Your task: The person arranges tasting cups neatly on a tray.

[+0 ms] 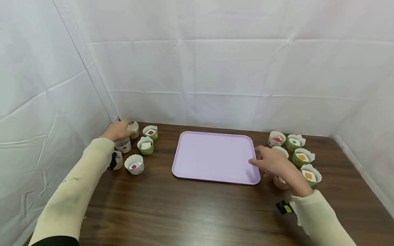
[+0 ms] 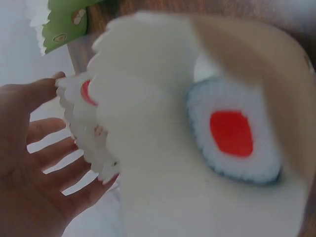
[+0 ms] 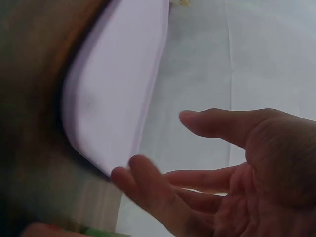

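My left hand (image 1: pixel 118 130) reaches to the back left, its fingertips right at a cream paper cup (image 1: pixel 133 129). In the left wrist view its fingers (image 2: pixel 54 160) are spread, their tips partly hidden behind a white scalloped cup (image 2: pixel 91 123). Large in front stands another cup (image 2: pixel 143 98) containing a sushi roll piece (image 2: pixel 234 133) with a red centre. My right hand (image 1: pixel 272 160) hovers between the right edge of the lilac tray (image 1: pixel 215 157) and the right cups, thumb and fingers apart, nothing between them. It partly hides cups below, including a pinkish one (image 1: pixel 280 184).
Around my left hand are several patterned cups, among them a white one (image 1: pixel 134 165) and a green one (image 1: pixel 145 146). On the right are more, such as a green cup (image 1: pixel 303 158) with an orange-centred piece. White cloth walls (image 1: pixel 215 68) enclose the brown table (image 1: pixel 184 212).
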`<state>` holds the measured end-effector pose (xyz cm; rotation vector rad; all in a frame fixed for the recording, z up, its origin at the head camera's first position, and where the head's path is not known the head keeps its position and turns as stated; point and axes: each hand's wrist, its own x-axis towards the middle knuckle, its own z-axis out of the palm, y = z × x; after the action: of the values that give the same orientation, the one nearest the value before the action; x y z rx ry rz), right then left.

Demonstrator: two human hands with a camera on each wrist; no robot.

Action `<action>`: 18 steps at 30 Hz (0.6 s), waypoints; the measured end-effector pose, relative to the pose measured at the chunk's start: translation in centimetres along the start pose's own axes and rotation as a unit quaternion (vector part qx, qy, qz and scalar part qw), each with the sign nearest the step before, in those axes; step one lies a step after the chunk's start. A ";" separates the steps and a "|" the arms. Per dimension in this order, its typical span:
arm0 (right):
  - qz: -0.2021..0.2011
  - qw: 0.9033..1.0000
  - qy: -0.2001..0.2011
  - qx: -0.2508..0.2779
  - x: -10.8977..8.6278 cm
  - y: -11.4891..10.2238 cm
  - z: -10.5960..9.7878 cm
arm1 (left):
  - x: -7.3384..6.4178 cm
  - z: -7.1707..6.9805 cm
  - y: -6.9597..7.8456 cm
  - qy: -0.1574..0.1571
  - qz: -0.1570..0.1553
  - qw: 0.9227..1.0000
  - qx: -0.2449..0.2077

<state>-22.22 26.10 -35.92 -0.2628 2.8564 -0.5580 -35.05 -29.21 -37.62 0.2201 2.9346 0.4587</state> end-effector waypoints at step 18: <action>-0.053 0.994 0.041 -0.092 0.6 -0.5 2.9 | -0.2 -0.8 1.1 0.109 -0.005 0.994 -0.003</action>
<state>-22.00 24.50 -38.48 -0.4351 2.9907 -0.3314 -34.88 -28.45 -36.51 0.1642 3.1439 0.5216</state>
